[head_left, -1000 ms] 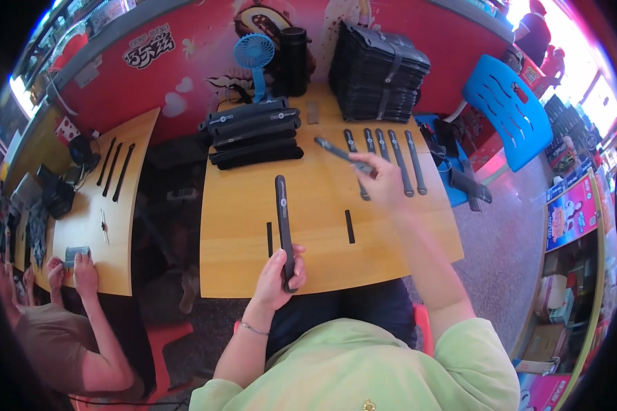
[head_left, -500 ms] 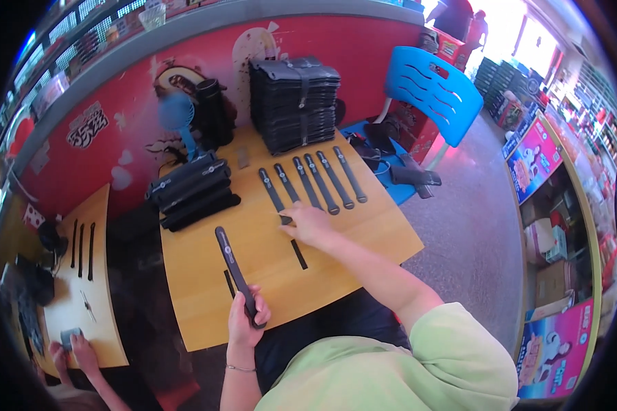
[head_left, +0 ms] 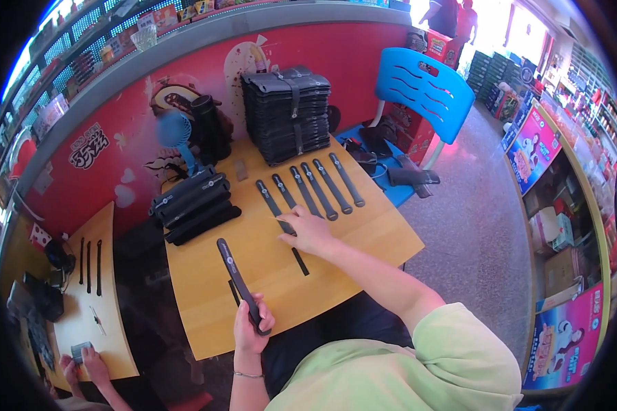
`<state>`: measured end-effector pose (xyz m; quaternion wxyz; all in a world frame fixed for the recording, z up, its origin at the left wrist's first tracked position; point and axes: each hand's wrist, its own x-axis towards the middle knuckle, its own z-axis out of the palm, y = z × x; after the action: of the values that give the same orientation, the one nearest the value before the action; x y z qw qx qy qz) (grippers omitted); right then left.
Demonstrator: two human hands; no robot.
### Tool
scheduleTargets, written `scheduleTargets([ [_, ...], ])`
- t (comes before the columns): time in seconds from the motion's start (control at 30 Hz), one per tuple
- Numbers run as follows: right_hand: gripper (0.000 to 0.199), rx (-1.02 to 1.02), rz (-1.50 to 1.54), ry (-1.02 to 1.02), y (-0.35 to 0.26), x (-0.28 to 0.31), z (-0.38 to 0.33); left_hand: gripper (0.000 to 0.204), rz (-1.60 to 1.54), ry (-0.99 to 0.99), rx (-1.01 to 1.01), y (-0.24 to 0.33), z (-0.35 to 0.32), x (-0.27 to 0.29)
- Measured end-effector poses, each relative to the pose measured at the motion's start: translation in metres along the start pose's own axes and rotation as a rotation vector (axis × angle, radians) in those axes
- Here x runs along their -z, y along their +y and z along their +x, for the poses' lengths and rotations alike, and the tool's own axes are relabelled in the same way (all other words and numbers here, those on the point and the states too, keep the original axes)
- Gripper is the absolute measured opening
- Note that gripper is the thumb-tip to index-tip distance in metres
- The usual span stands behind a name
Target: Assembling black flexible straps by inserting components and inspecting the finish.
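Note:
My left hand (head_left: 249, 334), over the table's near edge, is closed around the lower end of a long black strap (head_left: 230, 264), which points up and away. My right hand (head_left: 312, 235) reaches over the table, thumb and fingers pinched about the lower end of another black strap (head_left: 268, 197) lying flat. Beside it, several similar straps (head_left: 317, 186) lie in a slanted row, each with a small pale mark. A short thin black strip (head_left: 300, 262) lies just below my right hand. Another dark strip (head_left: 234, 293) is partly hidden behind the strap in my left hand.
On the wooden table (head_left: 363, 253) stand a tall stack of black folded pieces (head_left: 288, 120), rolled black bundles (head_left: 193, 204) and a blue fan (head_left: 176, 133). A blue chair (head_left: 426, 85) is at the far right. At a left-hand table (head_left: 120, 349), another person's hands (head_left: 92, 366) work.
The view has shifted slightly. My right hand stays at the lower end of the flat strap, its fingers slightly repositioned. My left hand keeps its strap.

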<state>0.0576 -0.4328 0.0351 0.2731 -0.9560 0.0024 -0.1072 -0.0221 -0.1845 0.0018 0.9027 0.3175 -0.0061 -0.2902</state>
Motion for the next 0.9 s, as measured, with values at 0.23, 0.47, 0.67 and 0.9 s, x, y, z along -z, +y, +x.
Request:
scheduleTargets([
  [0.23,0.027,0.191,0.361,0.107,-0.024,0.017,-0.041,0.038,-0.023,-0.040,-0.003,0.000,-0.002,0.002],
  [0.47,0.025,0.183,0.613,-0.112,-0.030,0.008,-0.103,0.036,0.186,-0.022,-0.082,-0.006,-0.007,-0.010],
  [0.67,0.027,-0.070,1.130,-0.326,-0.028,0.011,-0.119,0.035,0.384,-0.176,0.038,-0.018,-0.020,-0.028],
  [0.9,0.010,-0.099,1.443,-0.476,-0.018,0.008,-0.121,0.039,0.480,-0.291,0.158,-0.033,-0.019,-0.039],
])
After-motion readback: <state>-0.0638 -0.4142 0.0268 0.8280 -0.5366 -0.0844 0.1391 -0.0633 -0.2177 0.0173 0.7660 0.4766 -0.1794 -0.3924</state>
